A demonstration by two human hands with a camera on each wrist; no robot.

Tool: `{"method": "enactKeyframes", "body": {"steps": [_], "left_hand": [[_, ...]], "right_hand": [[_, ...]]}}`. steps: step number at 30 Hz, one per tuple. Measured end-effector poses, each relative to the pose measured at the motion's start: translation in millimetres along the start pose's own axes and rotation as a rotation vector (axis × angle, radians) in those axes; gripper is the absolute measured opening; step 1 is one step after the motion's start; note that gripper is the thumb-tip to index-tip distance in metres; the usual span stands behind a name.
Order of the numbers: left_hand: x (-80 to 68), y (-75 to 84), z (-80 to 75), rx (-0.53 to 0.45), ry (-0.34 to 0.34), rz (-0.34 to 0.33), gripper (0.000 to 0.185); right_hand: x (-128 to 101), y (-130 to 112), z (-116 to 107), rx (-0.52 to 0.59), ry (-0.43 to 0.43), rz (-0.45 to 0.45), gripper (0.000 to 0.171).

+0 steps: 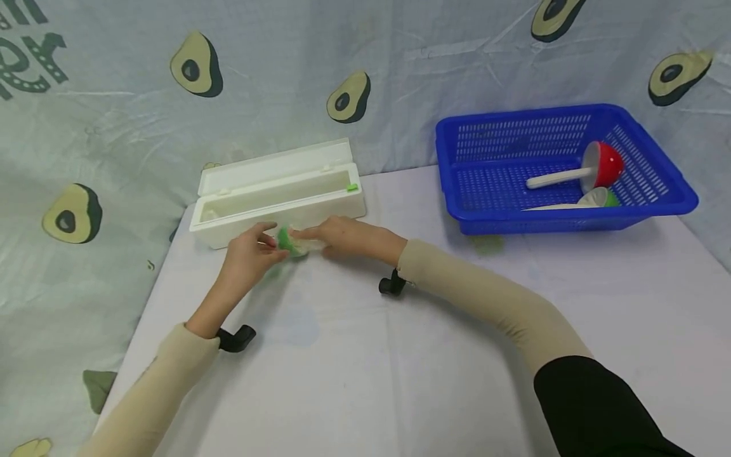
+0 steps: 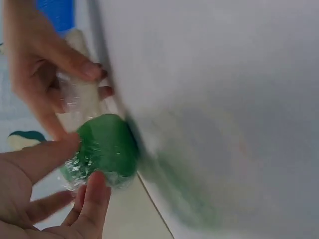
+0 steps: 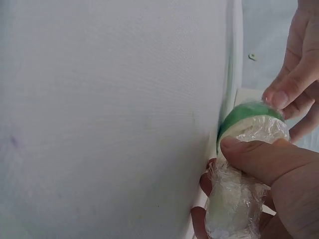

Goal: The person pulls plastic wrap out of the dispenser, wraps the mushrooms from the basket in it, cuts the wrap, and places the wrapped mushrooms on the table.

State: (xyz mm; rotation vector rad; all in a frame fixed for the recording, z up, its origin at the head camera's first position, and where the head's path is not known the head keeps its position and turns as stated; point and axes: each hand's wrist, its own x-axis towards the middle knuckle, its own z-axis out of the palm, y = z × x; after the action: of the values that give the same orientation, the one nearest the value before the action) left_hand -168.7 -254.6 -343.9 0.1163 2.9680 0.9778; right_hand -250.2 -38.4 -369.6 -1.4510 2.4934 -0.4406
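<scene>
Here both hands hold one green-and-white ladle wrapped in crinkled clear film, low over the table just in front of the open white wrap dispenser. The left hand pinches the green bowl end; the right hand curls around the film-covered white handle. Fingers hide much of the ladle, and the left wrist view is blurred. The backdrop's dark lettering is cut off, unreadable.

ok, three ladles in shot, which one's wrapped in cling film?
The green ladle held by both hands; the red ladle and another green one lie bare in the blue basket.
</scene>
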Motion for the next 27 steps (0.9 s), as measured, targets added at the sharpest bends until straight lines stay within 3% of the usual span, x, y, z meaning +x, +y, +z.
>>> {"method": "enactKeyframes", "body": {"steps": [4, 9, 16, 20, 24, 27], "left_hand": [[3.4, 2.3, 8.4, 0.106, 0.029, 0.056, 0.067], [3.0, 2.7, 20.3, 0.168, 0.034, 0.084, 0.068], [2.4, 8.1, 33.4, 0.191, 0.052, 0.171, 0.057], [5.2, 16.1, 39.5, 0.228, 0.081, 0.184, 0.052], [5.7, 20.6, 37.2, 0.239, 0.071, 0.18, 0.053], [4.9, 17.2, 29.7, 0.191, 0.039, 0.179, 0.057]], "right_hand": [[2, 1, -2, 0.013, -0.016, 0.018, 0.081], [-4, 3, -4, 0.035, -0.05, 0.084, 0.081], [-29, 10, -9, 0.149, 0.061, 0.09, 0.045], [-31, 11, -9, 0.155, 0.093, 0.078, 0.039], [-31, 9, -9, 0.139, 0.114, 0.071, 0.039], [-33, 11, -9, 0.132, 0.12, 0.079, 0.038]]}}
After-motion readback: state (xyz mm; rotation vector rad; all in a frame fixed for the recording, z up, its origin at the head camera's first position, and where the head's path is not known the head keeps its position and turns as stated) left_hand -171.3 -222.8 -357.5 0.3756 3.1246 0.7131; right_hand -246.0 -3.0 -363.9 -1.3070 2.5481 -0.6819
